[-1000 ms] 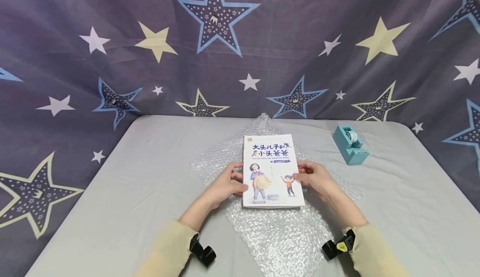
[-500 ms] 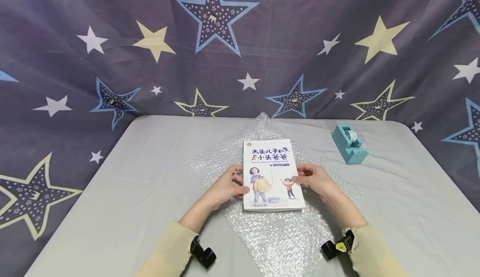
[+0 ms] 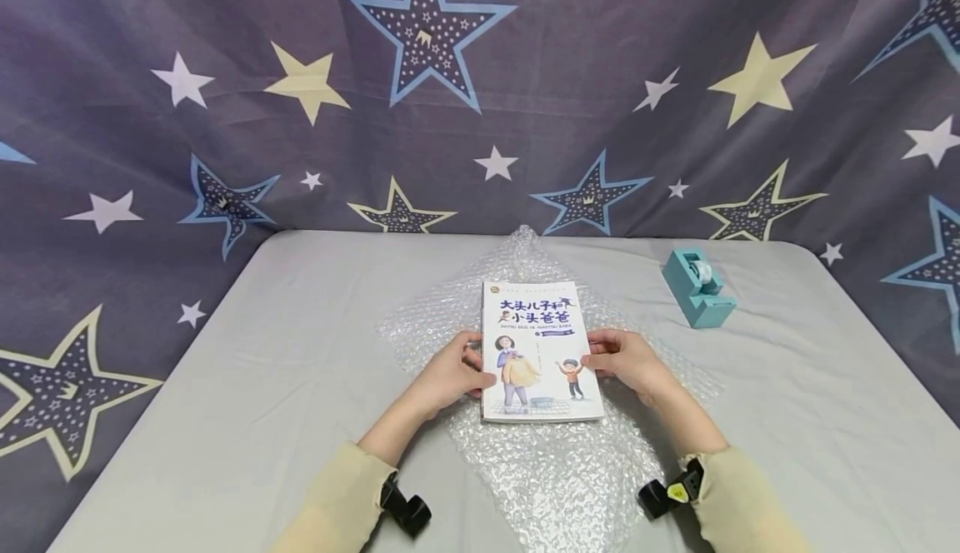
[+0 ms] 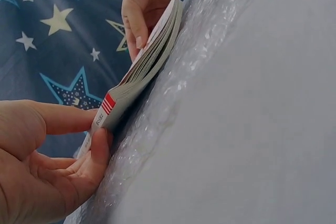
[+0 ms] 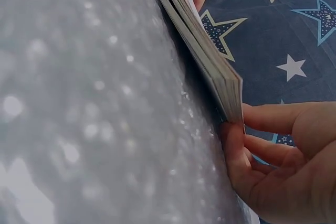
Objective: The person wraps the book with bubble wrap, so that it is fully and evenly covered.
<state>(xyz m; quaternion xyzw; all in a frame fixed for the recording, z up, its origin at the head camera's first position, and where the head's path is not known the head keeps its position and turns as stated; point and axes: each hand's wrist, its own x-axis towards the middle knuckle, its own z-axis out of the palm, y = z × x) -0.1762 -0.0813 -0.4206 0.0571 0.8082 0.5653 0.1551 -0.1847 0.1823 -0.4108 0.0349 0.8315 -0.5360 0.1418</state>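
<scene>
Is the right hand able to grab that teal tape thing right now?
Probably, if the right hand first lets go of the book, whose edge it pinches. The tape dispenser sits farther back on that side, and only low bubble wrap and gray cloth lie between.

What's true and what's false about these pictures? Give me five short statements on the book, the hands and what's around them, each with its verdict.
1. The left hand and the right hand both hold the book. True.
2. The right hand grips the book's spine. False: the left hand has the spine.
3. Bubble wrap is spread below the book. True.
4. The tape dispenser is on the person's left. False: the tape dispenser stands on the right.
5. The backdrop is patterned with stars. True.
</scene>
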